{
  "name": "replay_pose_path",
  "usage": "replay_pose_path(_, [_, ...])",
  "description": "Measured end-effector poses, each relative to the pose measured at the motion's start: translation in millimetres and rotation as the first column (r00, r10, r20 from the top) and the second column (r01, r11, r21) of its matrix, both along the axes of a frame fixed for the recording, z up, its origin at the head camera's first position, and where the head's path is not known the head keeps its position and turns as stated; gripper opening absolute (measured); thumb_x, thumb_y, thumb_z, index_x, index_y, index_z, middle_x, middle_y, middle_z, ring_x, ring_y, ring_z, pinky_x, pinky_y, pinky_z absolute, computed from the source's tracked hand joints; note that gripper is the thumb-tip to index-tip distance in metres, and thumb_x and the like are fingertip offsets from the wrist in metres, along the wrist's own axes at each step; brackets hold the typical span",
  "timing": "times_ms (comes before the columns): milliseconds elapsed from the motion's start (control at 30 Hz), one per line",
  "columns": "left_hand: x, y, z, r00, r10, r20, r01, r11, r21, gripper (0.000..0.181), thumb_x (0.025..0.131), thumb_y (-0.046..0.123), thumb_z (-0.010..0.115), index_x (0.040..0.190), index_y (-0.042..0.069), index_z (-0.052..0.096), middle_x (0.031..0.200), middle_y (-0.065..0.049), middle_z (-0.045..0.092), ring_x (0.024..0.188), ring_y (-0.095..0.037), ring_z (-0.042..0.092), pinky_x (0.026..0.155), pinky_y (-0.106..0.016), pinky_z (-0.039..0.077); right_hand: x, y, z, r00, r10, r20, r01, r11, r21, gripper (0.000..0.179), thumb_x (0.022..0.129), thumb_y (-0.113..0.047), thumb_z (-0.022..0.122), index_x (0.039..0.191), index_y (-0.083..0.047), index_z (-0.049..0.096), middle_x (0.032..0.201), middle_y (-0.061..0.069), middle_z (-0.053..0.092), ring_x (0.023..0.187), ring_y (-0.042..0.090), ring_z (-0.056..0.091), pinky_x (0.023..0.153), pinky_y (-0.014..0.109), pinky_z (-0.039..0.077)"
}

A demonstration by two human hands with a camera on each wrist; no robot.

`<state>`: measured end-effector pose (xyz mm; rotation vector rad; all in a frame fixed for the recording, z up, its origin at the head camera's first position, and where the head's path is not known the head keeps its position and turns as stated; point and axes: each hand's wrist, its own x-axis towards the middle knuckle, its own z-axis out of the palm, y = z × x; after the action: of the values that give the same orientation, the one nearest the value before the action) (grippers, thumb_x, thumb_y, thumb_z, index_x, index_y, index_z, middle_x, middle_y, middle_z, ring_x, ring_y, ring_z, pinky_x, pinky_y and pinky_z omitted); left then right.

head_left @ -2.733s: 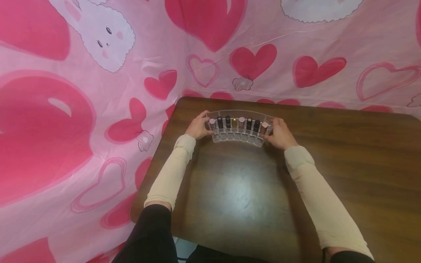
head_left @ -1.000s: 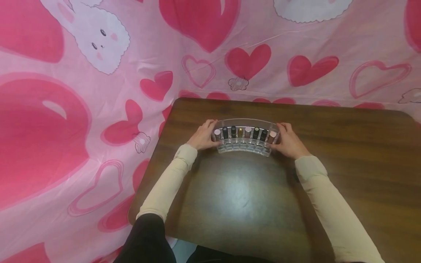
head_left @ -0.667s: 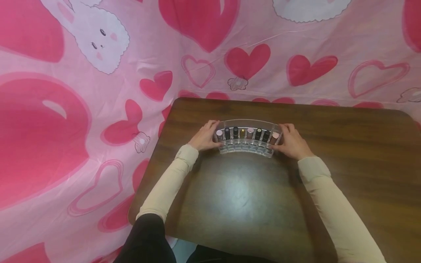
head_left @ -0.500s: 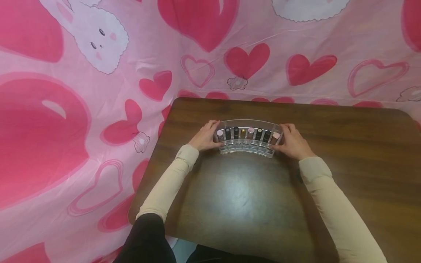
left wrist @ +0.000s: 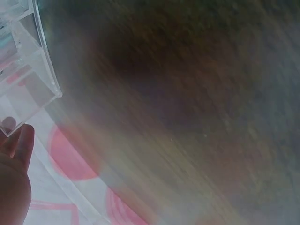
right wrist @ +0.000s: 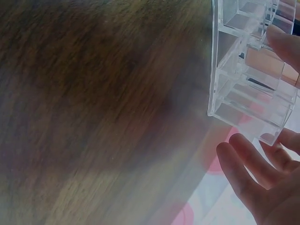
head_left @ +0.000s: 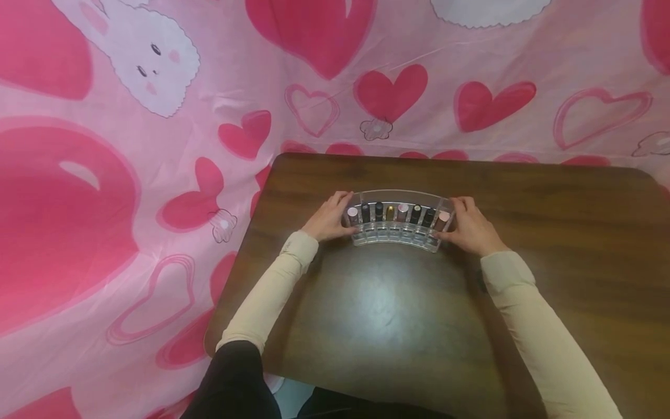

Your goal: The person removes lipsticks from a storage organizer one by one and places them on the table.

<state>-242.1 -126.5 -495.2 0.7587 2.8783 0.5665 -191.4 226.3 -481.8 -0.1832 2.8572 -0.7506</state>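
Observation:
A clear, curved lipstick organizer (head_left: 395,234) is held between my two hands over the brown table. Several lipsticks stand upright in its back row, among them a gold one (head_left: 389,213), black ones and pale pink-capped ones; the front slots look bare. My left hand (head_left: 328,219) grips the left end, thumb at the front and fingers behind. At the right end, my right hand (head_left: 473,228) holds on in the same way; its thumb (right wrist: 287,46) lies over the front side in the right wrist view. Whether the base touches the tabletop, I cannot tell.
The wooden table (head_left: 377,326) has rounded corners and reflects a bright patch of light in front of the organizer. A pink cloth (head_left: 309,46) with hearts and a rabbit hangs behind the table and along its left side.
Since the earliest frame, both hands have brought the organizer nearer to me and a little to the right, keeping their grip. Over the last half second it has hardly moved.

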Motion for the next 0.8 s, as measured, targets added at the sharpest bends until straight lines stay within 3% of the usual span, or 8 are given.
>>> replay_pose_path(233, [4.7, 5.0, 2.2, 1.0, -0.008, 0.023, 0.008, 1.0, 0.006, 0.098, 0.068, 0.053, 0.069, 0.144, 0.016, 0.019, 0.14, -0.003, 0.028, 0.124, -0.02, 0.036, 0.103, -0.039, 0.035, 5.3, 4.2, 2.7, 1.0, -0.003, 0.012, 0.002, 1.0, 0.008, 0.1, 0.067, -0.046, 0.073, 0.14, -0.005, 0.019, 0.137, 0.023, 0.021, 0.116, 0.044, 0.037, 0.092, 0.062, 0.032])
replay_pose_path(800, [18.9, 11.3, -2.4, 0.998, -0.051, -0.031, 0.049, 0.998, -0.047, 0.1, 0.069, 0.057, 0.066, 0.144, 0.014, 0.017, 0.14, -0.005, 0.028, 0.124, -0.02, 0.038, 0.104, -0.034, 0.034, 23.9, 12.6, 4.7, 1.0, 0.026, 0.007, -0.026, 0.999, 0.031, 0.099, 0.066, -0.048, 0.073, 0.138, -0.002, 0.021, 0.134, 0.025, 0.024, 0.114, 0.044, 0.039, 0.09, 0.062, 0.034])
